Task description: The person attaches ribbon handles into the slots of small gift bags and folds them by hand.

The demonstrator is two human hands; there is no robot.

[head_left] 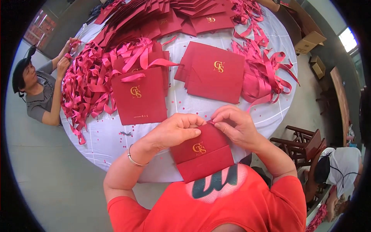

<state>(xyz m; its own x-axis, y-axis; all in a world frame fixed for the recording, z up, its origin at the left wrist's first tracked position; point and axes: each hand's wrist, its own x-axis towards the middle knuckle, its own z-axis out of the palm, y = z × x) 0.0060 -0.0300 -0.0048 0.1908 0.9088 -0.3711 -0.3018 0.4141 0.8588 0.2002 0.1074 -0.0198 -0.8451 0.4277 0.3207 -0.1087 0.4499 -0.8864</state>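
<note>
A dark red paper gift bag (203, 168) with a gold emblem leans against my shirt at the table's near edge. My left hand (179, 130) is closed on its top edge, thumb in front. At the top right corner my right hand (237, 127) pinches a small bit of pink ribbon (211, 121), mostly hidden by the fingers. Beyond my left hand lies a bag with a pink ribbon handle (141, 102), on top of other ribboned bags. Ahead of my right hand is a small stack of flat bags without visible handles (216, 73).
Loose pink ribbons lie heaped at left (87, 79) and right (261, 75) on the white-covered round table (116, 154). Many more bags (143, 19) pile at the far side. A co-worker (40, 87) handles ribbon at left. A wooden chair (301, 145) stands at right.
</note>
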